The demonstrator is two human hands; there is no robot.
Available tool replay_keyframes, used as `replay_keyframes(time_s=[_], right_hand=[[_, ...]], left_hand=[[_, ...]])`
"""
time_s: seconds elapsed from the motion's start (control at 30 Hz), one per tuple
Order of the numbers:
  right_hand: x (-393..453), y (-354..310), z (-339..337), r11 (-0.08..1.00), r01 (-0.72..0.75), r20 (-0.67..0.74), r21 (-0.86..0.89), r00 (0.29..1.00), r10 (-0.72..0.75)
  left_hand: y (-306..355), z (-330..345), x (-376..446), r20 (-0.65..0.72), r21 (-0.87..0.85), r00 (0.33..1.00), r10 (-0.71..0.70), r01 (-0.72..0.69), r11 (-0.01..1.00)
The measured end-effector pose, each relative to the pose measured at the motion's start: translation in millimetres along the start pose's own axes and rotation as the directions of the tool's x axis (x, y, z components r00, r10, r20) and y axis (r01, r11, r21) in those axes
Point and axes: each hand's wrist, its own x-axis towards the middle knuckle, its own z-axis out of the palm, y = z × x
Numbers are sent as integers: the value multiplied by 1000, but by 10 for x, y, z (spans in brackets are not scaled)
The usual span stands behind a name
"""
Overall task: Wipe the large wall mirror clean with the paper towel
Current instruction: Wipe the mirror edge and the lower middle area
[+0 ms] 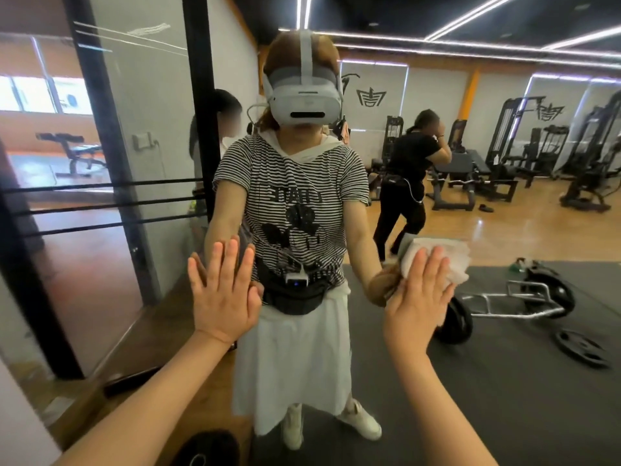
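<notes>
A: Where does the person stand with the wall mirror [504, 314] right now?

B: Both arms are out to the glass. The right hand [415, 297] lies flat with straight fingers, pressing the paper towel [447, 260] against the mirror at the right, near waist height of the reflection. The towel is bunched, and most of it sticks out above and to the right of the fingertips.

A: And the other hand?

B: The left hand [223, 294] is spread flat on the bare glass at the left, holding nothing, only bracing.

A: What could go wrong from here?

B: 2 things, as a judgement. The towel is only pinned by a flat palm, not pinched, so a fast stroke could leave it behind or let it slip down the glass. And the bare left palm touching the mirror will likely leave a print on a patch that then needs wiping too.

A: Anything near the far side?

B: Reflected only: a loaded barbell [504, 304] and a loose weight plate [579, 348] on the dark mat, behind the person.
</notes>
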Motion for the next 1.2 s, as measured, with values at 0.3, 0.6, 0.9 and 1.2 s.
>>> replay_keyframes(time_s=[0.3,0.6,0.9,1.2], right_hand=[[-324,-1294,423,962,-114,-49,247,990,130],[-504,-813,439,809,588,126,-26,804,-581],[263,-75,-85,1000,6,-36,-24,999,-7],[173,-1286,274,988,-50,-43,145,997,57]], left_hand=[[-16,1,-8,29,25,1000,10,-11,1000],[-13,-14,6,22,-2,1000,4,-4,1000],[-1,-16,2,22,-7,1000,-17,17,1000],[7,-39,13,34,-2,999,-11,11,1000]])
